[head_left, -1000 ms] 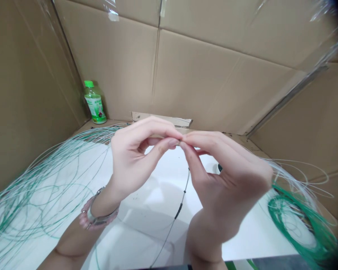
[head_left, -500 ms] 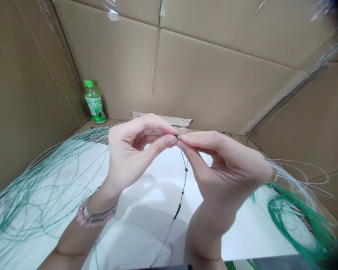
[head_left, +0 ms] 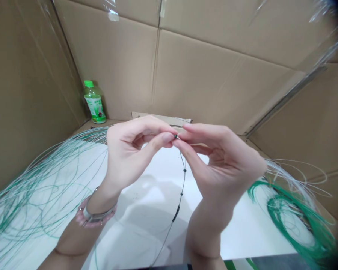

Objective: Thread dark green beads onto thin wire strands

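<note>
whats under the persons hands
Below the left hand and right hand, a thin dark beaded cord hangs down over a white tabletop marked by shadow. Loose green strands lie further left. The surface directly beneath the hands and wrists is covered.

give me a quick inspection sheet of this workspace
surface: white tabletop
job's things: thin dark cord with small beads, its top end pinched between both hands' fingers
clutter: loose green-and-white strands on the left, green coil on the right
hands: left hand and right hand meet at the fingertips; beaded bracelet on left wrist
cables: nothing seen
surroundings: cardboard walls, green-capped bottle in the back corner
</note>
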Motion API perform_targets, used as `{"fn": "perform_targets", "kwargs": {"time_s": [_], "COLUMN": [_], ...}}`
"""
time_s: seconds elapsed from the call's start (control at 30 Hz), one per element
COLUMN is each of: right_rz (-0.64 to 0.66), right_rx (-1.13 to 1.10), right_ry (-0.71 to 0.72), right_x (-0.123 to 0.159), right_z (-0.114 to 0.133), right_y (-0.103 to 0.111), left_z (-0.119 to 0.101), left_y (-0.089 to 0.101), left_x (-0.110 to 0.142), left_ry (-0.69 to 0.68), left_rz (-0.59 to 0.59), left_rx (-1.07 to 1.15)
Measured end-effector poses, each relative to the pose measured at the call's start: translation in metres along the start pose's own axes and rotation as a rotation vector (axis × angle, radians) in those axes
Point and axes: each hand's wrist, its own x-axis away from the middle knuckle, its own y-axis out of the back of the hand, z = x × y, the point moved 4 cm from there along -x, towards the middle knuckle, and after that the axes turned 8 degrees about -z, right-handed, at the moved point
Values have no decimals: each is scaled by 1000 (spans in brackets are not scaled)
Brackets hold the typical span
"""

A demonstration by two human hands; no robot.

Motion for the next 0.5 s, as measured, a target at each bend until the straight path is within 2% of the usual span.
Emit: {"fn": "perform_targets", "kwargs": {"time_s": [0.13, 0.23, 0.3, 0.37, 0.5], "right_rz": [31, 60, 88, 153, 368], "right_rx": [61, 107, 136, 180, 280], "right_ry": [-10, -32, -77, -140, -283], "right_x": [-1, 0, 0, 1, 1], "right_z": [1, 1, -3, -9, -22], "right_y": [-2, -5, -6, -5, 0], "left_z": [-1, -1, 1, 3, 7], "left_y": [-1, -1, -1, 0, -1], "left_x": [2, 5, 6, 6, 2], "left_ry": [-100, -202, -217, -210, -254], "left_rz": [32, -27, -74, -92, -92], "left_rx": [-107, -218, -258, -264, -281]}}
